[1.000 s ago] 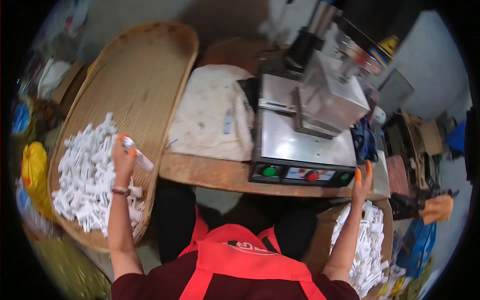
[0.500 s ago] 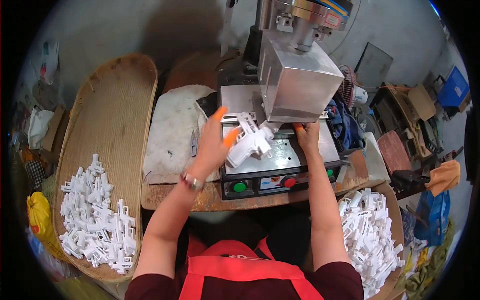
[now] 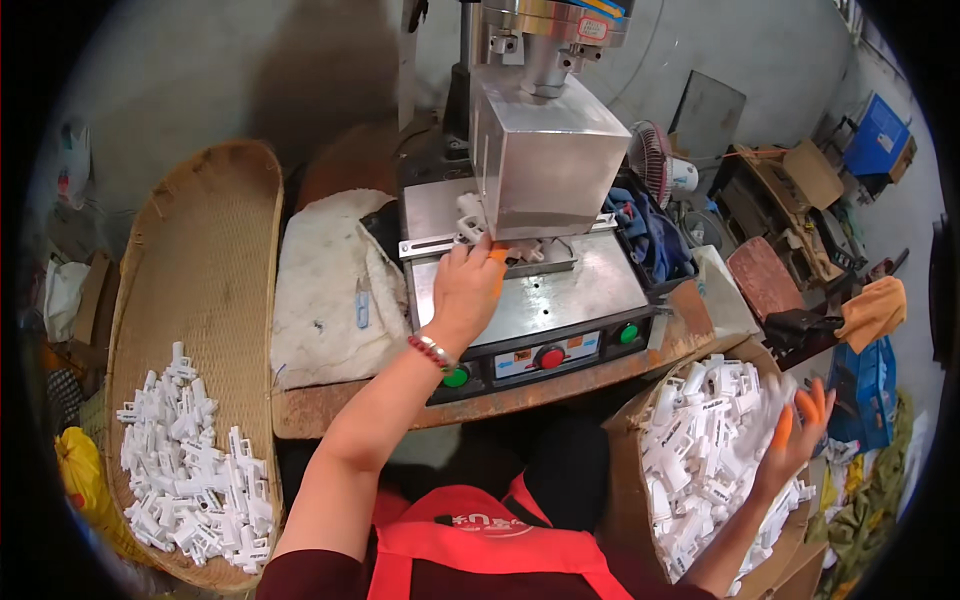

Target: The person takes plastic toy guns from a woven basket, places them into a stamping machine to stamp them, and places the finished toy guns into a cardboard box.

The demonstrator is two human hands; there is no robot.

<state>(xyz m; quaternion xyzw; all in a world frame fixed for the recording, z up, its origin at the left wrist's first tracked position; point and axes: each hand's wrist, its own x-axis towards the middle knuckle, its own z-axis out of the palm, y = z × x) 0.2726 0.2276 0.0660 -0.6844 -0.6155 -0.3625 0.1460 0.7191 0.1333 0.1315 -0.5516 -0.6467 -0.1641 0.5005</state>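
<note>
My left hand [image 3: 465, 290] reaches to the press plate, with its fingers closed on a white plastic toy gun [image 3: 470, 218] at the edge of the big metal block [image 3: 550, 170]. The block hides part of the fixture beneath it, where more pale plastic shows. On the right, my right hand [image 3: 795, 440] is over a cardboard box [image 3: 628, 440] heaped with white toy guns [image 3: 705, 440]. Its fingers, with orange finger covers, are spread. A white piece [image 3: 778, 392] beside them is smeared by motion and looks loose from the hand.
A long woven basket [image 3: 205, 260] on the left holds several white toy guns [image 3: 190, 470]. A pale cloth [image 3: 325, 290] with a small blue-handled tool [image 3: 362, 303] lies beside the press. Green and red buttons [image 3: 550, 357] line its front. A fan [image 3: 652, 165] stands behind.
My right hand has gone from under the metal block to over the right-hand box. My left hand has carried its toy gun in to the block. The view has turned slightly.
</note>
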